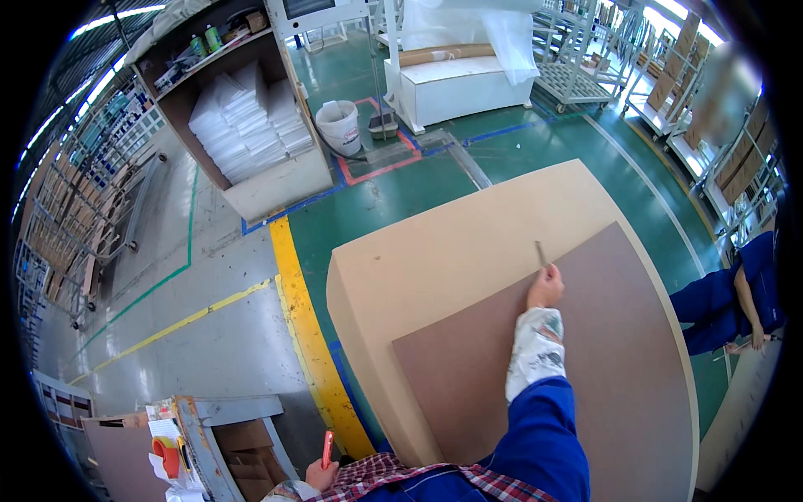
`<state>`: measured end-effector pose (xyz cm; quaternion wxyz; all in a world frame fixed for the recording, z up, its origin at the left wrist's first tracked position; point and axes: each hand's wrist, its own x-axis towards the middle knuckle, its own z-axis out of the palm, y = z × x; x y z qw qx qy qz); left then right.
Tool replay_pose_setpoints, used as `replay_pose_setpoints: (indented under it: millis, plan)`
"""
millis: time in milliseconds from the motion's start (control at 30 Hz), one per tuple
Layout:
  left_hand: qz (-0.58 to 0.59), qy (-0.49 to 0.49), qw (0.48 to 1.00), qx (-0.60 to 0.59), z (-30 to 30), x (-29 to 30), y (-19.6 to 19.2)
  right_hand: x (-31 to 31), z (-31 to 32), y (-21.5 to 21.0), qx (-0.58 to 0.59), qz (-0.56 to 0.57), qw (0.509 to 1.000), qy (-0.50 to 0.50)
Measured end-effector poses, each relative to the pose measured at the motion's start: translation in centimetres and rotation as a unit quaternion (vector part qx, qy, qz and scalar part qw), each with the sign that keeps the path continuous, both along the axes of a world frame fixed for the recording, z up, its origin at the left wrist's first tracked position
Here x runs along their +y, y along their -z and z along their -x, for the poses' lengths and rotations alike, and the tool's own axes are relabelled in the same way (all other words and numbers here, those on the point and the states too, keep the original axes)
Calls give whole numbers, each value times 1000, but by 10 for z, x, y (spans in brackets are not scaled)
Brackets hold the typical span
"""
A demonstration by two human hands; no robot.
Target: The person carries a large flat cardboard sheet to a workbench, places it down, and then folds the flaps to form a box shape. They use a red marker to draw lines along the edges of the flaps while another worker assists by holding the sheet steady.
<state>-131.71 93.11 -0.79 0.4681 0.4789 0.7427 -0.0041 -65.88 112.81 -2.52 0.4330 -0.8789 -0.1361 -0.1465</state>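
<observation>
My right hand (545, 287) is closed on a short, thin grey strip (539, 252), too blurred to name more exactly. It is at the far edge of a brown sheet (502, 360), which lies at an angle on a larger tan board (452, 243). A white, paint-stained cuff covers my right wrist. Low in the picture, left of the boards, my left hand (320, 475) grips a red pen-shaped thing (327, 450) that points upward.
At lower left, a worn grey stand (230, 410) has a roll of orange tape (166, 457) beside it. A cabinet (276, 188) holds stacked white sheets. Beyond are a white bucket (339, 127) and wheeled racks (577, 75). A person in blue (728, 293) is at the right.
</observation>
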Motion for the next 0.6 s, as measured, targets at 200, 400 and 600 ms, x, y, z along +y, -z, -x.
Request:
replay_pose_setpoints:
  millis: [200, 400, 600]
  plan:
    - [-29, -150, 987, -44, 67, -41, 14, 109, 94, 12, 5, 159, 985, -63]
    - [-53, -237, 970, 7, 98, -107, 11, 164, 268, 23, -18, 150, 907, -394]
    - [-117, -238, 964, 2, 100, -112, -2, 29, 543, 5, 159, 61, 592, -787]
